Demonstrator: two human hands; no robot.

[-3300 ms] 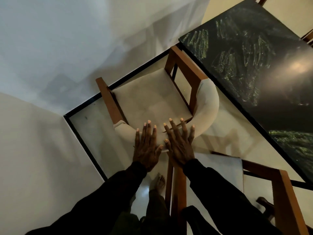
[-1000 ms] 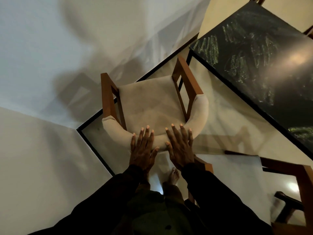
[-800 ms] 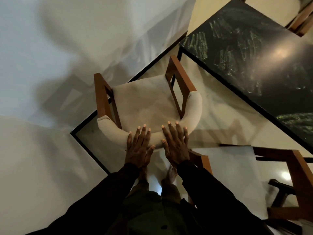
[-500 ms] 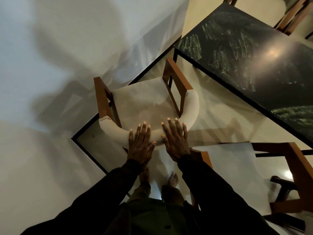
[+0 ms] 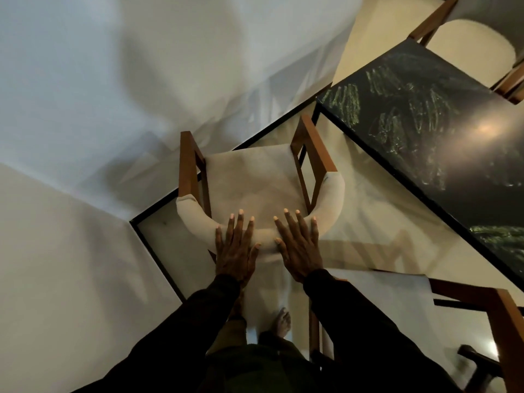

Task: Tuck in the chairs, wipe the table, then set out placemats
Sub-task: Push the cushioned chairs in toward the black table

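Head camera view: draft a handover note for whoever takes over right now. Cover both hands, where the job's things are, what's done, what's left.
Left hand: flat, fingers straight, on the padded backrest of the chair.
Right hand: the same, beside it on the backrest.
Chair: next to the corner of the dark table; its seat is wholly in view, none of it under the top.
Second chair at lower right, third chair beyond the table's far edge.
Done: nothing that shows.
Left: tuck in the chairs, wipe the table (greenish streaks on it), lay placemats. No cloth or placemats in view.
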